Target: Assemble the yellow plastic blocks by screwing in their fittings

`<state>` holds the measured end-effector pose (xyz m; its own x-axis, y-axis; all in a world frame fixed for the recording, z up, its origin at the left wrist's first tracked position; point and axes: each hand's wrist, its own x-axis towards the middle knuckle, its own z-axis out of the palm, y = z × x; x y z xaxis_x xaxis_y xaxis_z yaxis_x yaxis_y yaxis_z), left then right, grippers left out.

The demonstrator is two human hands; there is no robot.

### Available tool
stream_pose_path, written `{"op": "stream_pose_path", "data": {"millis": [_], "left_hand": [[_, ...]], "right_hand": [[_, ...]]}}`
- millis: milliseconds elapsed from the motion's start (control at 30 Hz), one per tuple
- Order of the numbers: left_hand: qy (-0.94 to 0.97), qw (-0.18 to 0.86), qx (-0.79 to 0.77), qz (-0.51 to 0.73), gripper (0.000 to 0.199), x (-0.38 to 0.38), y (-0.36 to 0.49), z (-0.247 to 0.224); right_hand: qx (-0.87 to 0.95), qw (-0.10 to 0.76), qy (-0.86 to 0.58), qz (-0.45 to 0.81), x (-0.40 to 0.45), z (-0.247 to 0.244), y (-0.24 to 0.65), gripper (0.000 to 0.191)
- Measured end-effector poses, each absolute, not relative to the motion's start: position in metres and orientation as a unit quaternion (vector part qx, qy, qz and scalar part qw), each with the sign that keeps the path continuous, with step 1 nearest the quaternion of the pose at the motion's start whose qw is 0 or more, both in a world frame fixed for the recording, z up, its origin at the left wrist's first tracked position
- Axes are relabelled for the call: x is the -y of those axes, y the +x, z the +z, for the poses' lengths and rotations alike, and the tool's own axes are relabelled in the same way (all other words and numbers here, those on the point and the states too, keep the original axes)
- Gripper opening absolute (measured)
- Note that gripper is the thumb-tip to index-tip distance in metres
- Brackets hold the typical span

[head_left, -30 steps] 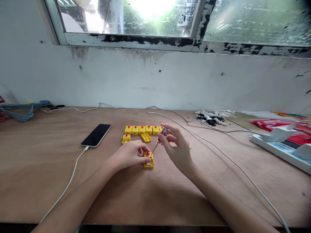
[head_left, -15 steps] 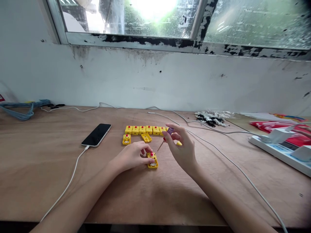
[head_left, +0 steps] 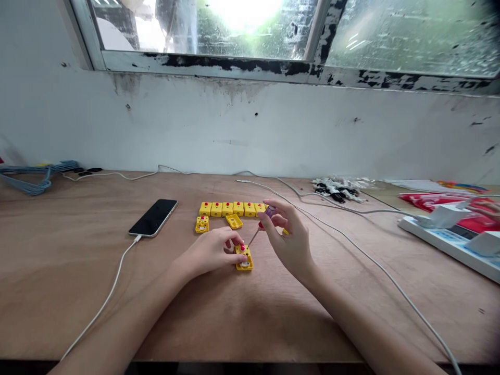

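My left hand point(head_left: 214, 249) grips an open yellow case point(head_left: 245, 265) with a red button, thumb and fingers on its left side, against the wooden table. Between the fingers of my right hand point(head_left: 289, 237) is a small screwdriver point(head_left: 269, 212) with a purple and red handle; it slants down, its tip at the upper right part of the case. Behind them stands a row of several yellow cases point(head_left: 227, 209) with red buttons. Another open case point(head_left: 202, 224) and a yellow shell point(head_left: 234, 222) lie in front of the row. My right hand partly hides a yellow piece.
A black phone point(head_left: 153, 217) with a white cable lies at the left. White cables cross the table point(head_left: 219, 323) on the right. A power strip point(head_left: 449, 245), red bags and black and white parts point(head_left: 339, 189) are at the right. Blue cable point(head_left: 42, 174) sits far left.
The screwdriver's tip has moved down and left, from beside the case onto it. My right hand has shifted slightly left. My left hand still holds the case.
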<state>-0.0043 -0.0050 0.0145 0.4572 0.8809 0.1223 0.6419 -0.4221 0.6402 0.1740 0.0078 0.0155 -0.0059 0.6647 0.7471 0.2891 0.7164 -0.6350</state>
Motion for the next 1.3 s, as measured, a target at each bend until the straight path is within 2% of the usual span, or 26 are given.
{"op": "stream_pose_path", "data": {"millis": [733,1067,1300], "left_hand": [[0.813,0.246,-0.463,0.254,0.030,0.0049,-0.0038,0.0142],[0.843,0.192,-0.435,0.252,0.017,0.0037,0.0014,0.0086],[0.839,0.201,-0.436,0.257,0.017,0.0032,0.0002,0.0084]], "right_hand": [[0.683,0.611,-0.347,0.198,-0.0076,0.0153,0.1718,0.024],[0.705,0.600,-0.341,0.163,-0.0061,0.0167,0.1732,0.021],[0.668,0.636,-0.348,0.167,-0.0079,0.0193,0.1757,0.023]]}}
